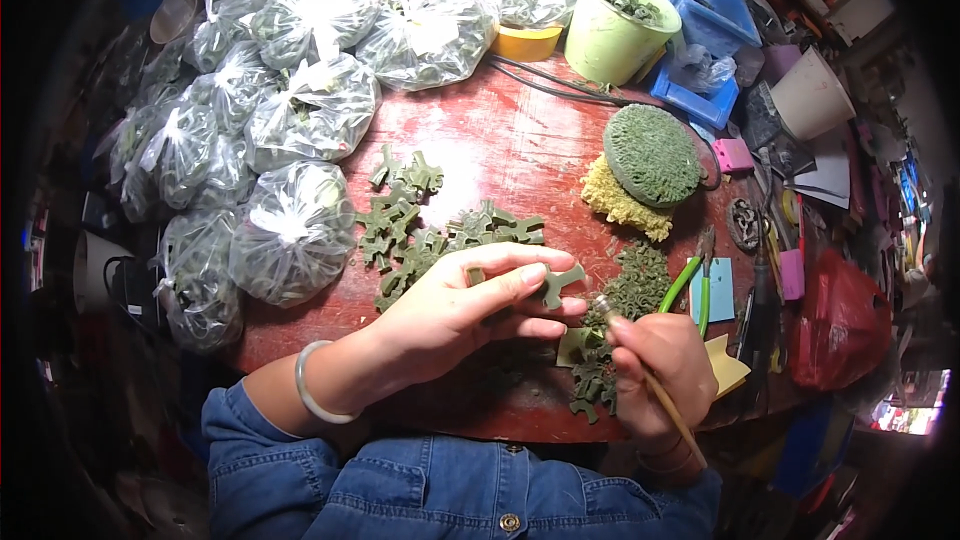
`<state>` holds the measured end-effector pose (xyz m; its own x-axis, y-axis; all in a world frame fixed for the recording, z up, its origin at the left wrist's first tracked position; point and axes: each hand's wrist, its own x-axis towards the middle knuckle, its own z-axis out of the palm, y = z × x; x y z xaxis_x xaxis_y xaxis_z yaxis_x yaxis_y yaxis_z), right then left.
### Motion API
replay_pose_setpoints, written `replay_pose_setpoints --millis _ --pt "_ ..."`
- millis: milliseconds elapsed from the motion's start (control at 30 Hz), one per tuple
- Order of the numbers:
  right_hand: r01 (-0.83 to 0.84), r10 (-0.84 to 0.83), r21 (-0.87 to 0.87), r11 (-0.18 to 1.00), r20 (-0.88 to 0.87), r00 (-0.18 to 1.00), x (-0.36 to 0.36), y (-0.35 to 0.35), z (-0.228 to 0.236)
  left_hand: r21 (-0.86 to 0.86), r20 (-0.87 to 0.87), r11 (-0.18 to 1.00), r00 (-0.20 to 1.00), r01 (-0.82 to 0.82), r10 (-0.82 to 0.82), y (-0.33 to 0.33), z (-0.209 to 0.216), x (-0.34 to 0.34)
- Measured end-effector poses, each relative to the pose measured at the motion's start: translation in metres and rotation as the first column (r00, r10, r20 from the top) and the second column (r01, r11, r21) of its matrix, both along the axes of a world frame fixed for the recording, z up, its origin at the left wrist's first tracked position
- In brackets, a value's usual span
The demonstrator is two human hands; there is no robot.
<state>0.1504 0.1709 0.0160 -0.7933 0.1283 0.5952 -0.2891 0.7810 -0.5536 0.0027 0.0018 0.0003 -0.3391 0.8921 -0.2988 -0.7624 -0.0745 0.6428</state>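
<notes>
My left hand (pixel 480 295), a pale bangle at its wrist, pinches a small green three-armed piece (pixel 562 286) between thumb and fingers. Part of another green piece (pixel 476 277) shows by its knuckles. In my right hand (pixel 665 365) is a thin wooden-handled tool (pixel 672 410), perhaps a brush, with its tip just right of the pinched piece. A loose pile of similar green pieces (pixel 405 230) lies beyond my left hand. More dark green pieces (pixel 597 380) lie between my hands, beside a heap of small green bits (pixel 640 285).
Knotted clear bags (pixel 295 230) of green pieces crowd the left and back of the red table (pixel 500 130). A round green pad (pixel 653 155) rests on a yellow spongy one (pixel 625 202). Behind stand a pale green bucket (pixel 610 35) and blue trays (pixel 705 15). Green-handled pliers (pixel 690 285) lie right.
</notes>
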Motion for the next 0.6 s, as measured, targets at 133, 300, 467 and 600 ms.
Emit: replay_pose_setpoints --millis 133,300,467,600 --pt "-0.079 0.081 0.074 0.994 -0.018 0.997 -0.0032 -0.0015 -0.0034 -0.025 -0.006 1.0 1.0 -0.009 0.009 -0.0001 -0.0012 -0.0003" --pt "0.09 -0.08 0.133 0.987 -0.079 0.994 -0.0002 -0.0019 -0.0006 -0.049 -0.028 0.998 0.999 -0.032 0.03 0.0 -0.0001 0.0005" --pt "-0.001 0.0 -0.01 1.0 -0.013 1.0 -0.001 0.0018 -0.0031 -0.038 -0.079 0.999 0.997 -0.013 0.01 -0.0007 0.0006 0.0003" --pt "0.113 -0.097 -0.24 0.964 0.076 0.992 0.0024 0.0038 -0.0003 -0.006 -0.115 1.0 0.993 0.006 -0.007 -0.0009 -0.003 0.0005"
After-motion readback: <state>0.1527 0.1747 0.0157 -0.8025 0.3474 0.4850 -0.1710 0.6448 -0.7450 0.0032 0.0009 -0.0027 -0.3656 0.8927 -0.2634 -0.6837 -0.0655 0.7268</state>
